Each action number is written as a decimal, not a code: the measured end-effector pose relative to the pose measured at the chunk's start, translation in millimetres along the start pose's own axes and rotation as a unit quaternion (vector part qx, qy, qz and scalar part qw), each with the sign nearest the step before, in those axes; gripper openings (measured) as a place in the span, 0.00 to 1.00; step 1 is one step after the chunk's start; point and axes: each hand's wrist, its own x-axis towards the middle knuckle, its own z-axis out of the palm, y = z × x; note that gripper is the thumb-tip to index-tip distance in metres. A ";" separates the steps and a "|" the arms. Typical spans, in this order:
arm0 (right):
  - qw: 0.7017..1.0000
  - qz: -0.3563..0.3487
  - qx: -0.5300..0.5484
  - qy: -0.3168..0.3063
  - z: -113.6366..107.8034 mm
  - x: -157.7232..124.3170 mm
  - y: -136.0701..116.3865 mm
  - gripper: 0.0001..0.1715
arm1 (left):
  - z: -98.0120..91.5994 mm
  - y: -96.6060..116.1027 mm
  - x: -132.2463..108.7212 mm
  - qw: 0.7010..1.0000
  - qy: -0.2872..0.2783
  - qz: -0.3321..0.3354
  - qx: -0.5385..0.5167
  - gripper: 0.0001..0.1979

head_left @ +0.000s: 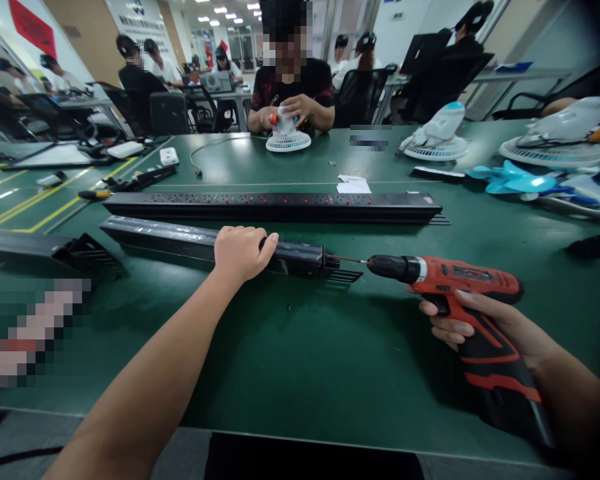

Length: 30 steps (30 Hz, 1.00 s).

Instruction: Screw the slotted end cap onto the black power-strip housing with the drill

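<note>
Nearest the bench's [290, 360] front edge, the right hand [485, 330] grips a heavy-looking cordless drill [460, 293]. Mid-bench, the left hand [241, 252] clamps the long, rigid power strip [200, 245] near its end, where the bit [347, 260] meets it; it probably handles best there.

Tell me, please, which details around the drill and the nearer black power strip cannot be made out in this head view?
- Bit tip and any screw: too small at the power strip end.
- Strip under the left hand: covered.
- Drill trigger: hidden by right hand fingers.
- Drill base: lost in the dark corner.
</note>
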 end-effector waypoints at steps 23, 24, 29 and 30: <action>0.999 -0.032 0.018 0.007 3.0 -1.1 -0.8 0.23 | 0.8 -1.1 -0.5 1.000 0.000 0.002 -0.003 0.31; 0.999 -0.033 0.018 0.007 3.0 -1.0 -0.5 0.23 | 0.8 -1.1 -0.5 1.000 0.000 0.003 -0.004 0.31; 0.999 -0.026 0.023 0.011 2.4 -1.3 0.9 0.23 | 0.9 -1.1 -0.6 1.000 0.001 0.006 0.000 0.32; 0.999 -0.025 0.023 0.011 2.6 -1.4 0.7 0.23 | 0.8 -1.2 -0.6 1.000 0.001 0.008 0.001 0.31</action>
